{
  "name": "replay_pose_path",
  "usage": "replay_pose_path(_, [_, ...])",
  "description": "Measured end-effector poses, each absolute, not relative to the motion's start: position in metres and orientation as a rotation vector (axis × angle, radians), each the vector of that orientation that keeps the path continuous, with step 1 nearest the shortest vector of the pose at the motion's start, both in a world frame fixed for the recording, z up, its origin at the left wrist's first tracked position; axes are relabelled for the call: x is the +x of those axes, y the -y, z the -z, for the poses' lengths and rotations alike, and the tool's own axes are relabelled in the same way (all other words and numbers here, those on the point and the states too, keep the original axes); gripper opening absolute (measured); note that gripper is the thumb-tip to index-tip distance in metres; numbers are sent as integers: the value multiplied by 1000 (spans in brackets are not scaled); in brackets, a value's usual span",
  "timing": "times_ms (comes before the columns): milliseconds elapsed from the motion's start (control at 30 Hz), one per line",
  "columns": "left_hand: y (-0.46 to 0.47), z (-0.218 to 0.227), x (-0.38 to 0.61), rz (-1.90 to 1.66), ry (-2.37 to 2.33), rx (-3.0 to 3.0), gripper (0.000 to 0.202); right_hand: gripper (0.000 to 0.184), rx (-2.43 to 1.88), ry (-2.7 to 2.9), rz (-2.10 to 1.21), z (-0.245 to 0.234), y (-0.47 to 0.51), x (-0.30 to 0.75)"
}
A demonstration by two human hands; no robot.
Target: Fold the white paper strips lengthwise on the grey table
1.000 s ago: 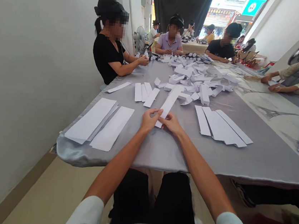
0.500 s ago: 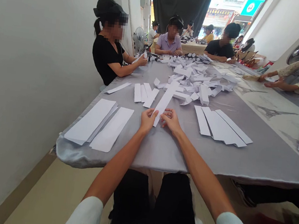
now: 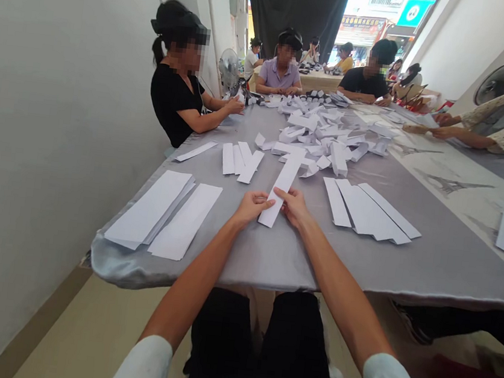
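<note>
A long white paper strip lies lengthwise on the grey tablecloth, pointing away from me. My left hand pinches its near left edge. My right hand grips the near right edge, fingers curled on the paper. The strip's near end pokes out between the two hands. Both forearms reach over the table's front edge.
Flat white sheets lie at the left, more sheets at the right, short strips ahead. A heap of folded paper pieces fills the middle. Several other people sit around the table, one in black at the left.
The strip has come down flat onto the cloth and slid toward me. Both hands have shifted a little along its near end. The camera has tilted slightly.
</note>
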State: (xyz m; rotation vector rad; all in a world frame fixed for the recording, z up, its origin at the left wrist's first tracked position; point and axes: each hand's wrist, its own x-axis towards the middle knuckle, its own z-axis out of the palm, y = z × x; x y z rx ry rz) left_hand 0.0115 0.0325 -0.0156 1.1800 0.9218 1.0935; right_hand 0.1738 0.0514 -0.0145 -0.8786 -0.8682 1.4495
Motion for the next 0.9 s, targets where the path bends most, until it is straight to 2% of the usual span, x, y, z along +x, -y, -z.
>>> replay_pose_path(333, [-29,7,5,-804,-884,1267,54,46,-880,685,-1177,10,-61,187])
replay_pose_path(667, [-30,13,10,-1010,-952,1231,58,49,-907,1102,-1407,15,-47,171])
replay_pose_path(900, [-26,1,0,-739,-890,1250,50,44,-958,1052,-1249,17,-53,177])
